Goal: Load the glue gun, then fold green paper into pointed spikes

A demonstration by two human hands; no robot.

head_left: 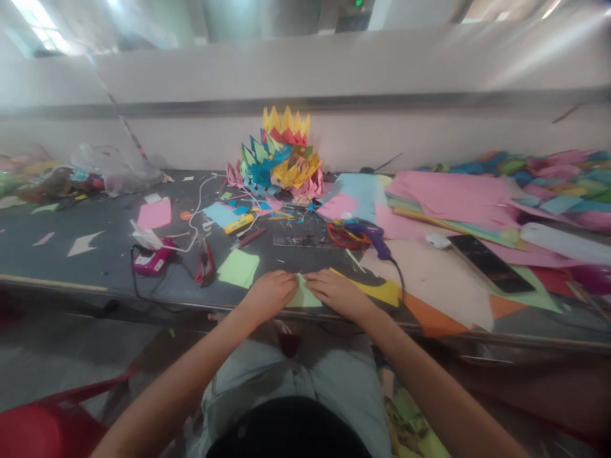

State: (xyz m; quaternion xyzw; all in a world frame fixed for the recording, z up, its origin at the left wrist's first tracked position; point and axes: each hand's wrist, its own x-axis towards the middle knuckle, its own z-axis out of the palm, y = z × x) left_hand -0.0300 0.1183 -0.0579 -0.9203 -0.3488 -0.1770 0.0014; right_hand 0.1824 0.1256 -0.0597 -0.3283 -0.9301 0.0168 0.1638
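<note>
A small light-green sheet of paper [303, 298] lies at the table's front edge between my two hands. My left hand [270, 292] presses its fingertips on the sheet's upper left side, fingers bent together. From the other side, my right hand [340, 292] pinches the upper right part, its fingers close to the left ones. The fingertips partly cover the paper's top, where it looks folded to a peak. Left of my left hand rests a small stack of light-green paper squares [238, 268]. A curved yellow paper strip [382, 291] lies just beyond my right hand.
Folded paper crowns [286, 168] are piled against the wall. Nearer lie a yellow utility knife [239, 223], red-handled pliers [205, 264], red scissors [342, 236] and a corded purple glue gun [376, 236]. A pink power socket [153, 257] stands left; a phone [491, 263] and pink sheets [453, 200] are right.
</note>
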